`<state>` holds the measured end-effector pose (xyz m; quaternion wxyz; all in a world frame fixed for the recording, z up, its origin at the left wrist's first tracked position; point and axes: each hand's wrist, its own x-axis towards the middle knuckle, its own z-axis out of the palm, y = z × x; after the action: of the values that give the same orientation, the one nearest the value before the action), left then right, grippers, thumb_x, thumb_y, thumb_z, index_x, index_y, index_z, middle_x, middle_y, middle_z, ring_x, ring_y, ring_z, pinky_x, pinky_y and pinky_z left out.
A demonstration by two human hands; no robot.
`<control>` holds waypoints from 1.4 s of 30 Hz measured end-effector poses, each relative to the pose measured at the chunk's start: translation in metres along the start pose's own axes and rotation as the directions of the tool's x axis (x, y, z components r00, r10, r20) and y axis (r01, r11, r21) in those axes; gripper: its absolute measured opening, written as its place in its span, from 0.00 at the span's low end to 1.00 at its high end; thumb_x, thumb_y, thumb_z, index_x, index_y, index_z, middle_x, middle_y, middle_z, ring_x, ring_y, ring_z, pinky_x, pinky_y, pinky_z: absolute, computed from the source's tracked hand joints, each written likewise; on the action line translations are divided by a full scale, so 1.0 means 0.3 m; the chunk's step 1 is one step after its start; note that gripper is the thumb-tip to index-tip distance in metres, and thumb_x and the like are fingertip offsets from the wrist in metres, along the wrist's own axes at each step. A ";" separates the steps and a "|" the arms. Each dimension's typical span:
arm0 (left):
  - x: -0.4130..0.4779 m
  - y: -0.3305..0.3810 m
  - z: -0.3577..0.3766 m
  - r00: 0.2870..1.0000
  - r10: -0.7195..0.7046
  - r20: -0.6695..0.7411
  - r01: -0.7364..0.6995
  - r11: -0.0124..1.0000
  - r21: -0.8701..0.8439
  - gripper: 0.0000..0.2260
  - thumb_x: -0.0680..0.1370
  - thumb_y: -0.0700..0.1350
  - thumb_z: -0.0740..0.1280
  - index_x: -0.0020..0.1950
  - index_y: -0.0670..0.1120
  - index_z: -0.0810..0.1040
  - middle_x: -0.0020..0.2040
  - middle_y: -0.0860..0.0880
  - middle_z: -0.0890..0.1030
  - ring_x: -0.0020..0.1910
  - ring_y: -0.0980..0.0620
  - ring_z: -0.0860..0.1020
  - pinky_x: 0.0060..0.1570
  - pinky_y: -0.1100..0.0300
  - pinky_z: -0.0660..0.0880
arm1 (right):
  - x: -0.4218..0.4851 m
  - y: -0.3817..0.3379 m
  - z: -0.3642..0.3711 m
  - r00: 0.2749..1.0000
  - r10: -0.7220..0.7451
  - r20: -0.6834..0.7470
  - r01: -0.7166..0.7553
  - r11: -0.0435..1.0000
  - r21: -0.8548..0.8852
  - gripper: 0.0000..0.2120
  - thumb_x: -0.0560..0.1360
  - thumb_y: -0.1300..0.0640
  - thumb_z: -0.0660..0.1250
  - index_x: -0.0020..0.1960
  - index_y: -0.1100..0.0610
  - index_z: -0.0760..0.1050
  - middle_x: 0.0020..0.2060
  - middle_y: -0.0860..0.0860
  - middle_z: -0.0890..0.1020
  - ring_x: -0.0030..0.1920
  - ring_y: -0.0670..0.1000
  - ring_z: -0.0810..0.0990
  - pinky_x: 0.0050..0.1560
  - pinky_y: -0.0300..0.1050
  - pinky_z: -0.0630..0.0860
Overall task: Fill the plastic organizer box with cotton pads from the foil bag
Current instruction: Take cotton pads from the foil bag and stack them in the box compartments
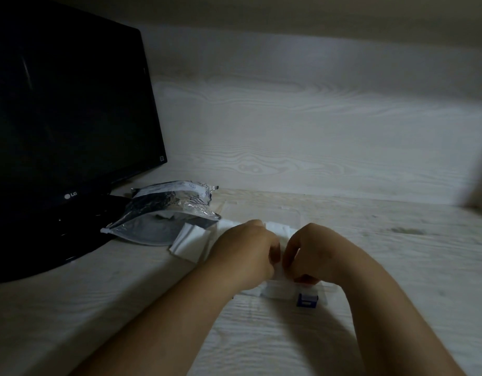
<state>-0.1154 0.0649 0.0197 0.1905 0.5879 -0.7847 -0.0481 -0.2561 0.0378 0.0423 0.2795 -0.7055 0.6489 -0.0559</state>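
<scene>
A clear plastic organizer box with a blue latch lies on the desk in front of me, white cotton pads inside it. Both hands are over the box. My left hand and my right hand have their fingers curled down onto a stack of white pads between them. The silver foil bag lies open to the left of the box. A loose pile of white pads sits at the bag's mouth.
A black LG monitor stands at the left, its base reaching toward the foil bag. A pale wood-grain wall panel rises behind the desk. The light is dim.
</scene>
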 end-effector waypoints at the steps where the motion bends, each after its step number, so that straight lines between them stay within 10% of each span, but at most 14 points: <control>1: 0.001 0.002 0.003 1.000 0.000 -0.007 0.001 1.000 0.017 0.07 0.70 0.45 0.71 0.47 0.52 0.83 0.50 0.51 0.76 0.46 0.48 0.78 0.40 0.63 0.68 | 0.004 0.000 0.003 1.000 -0.001 -0.014 0.000 1.000 -0.011 0.08 0.69 0.63 0.74 0.47 0.55 0.85 0.45 0.56 0.85 0.45 0.55 0.85 0.50 0.51 0.83; 11: 0.007 -0.003 0.010 0.997 -0.015 0.077 0.008 0.996 0.084 0.07 0.72 0.46 0.71 0.39 0.43 0.82 0.32 0.48 0.72 0.35 0.47 0.75 0.27 0.62 0.62 | 0.031 -0.005 0.027 0.999 0.037 -0.020 -0.040 0.981 -0.192 0.18 0.68 0.52 0.75 0.57 0.51 0.81 0.49 0.51 0.82 0.47 0.51 0.81 0.56 0.47 0.79; 29: -0.006 -0.097 -0.067 0.970 -0.143 -0.199 0.074 0.945 -0.319 0.05 0.74 0.44 0.69 0.43 0.52 0.84 0.40 0.56 0.82 0.41 0.60 0.79 0.43 0.65 0.75 | -0.025 -0.013 0.006 0.957 -0.213 -0.195 0.196 0.975 -0.105 0.07 0.70 0.60 0.70 0.38 0.50 0.85 0.33 0.45 0.82 0.35 0.44 0.80 0.33 0.35 0.74; 42: -0.056 -0.265 -0.118 0.878 -0.420 -0.231 0.425 0.905 -0.029 0.08 0.76 0.43 0.66 0.53 0.47 0.82 0.56 0.45 0.81 0.56 0.45 0.78 0.53 0.57 0.74 | -0.010 -0.007 0.028 0.907 -0.327 -0.265 0.294 0.943 -0.156 0.07 0.72 0.56 0.69 0.38 0.45 0.79 0.37 0.42 0.81 0.37 0.43 0.79 0.40 0.37 0.79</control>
<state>-0.0269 0.0619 0.0246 0.2588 0.7485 -0.6105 -0.0107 -0.2511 0.0433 0.0372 0.1297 -0.7987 0.5640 -0.1647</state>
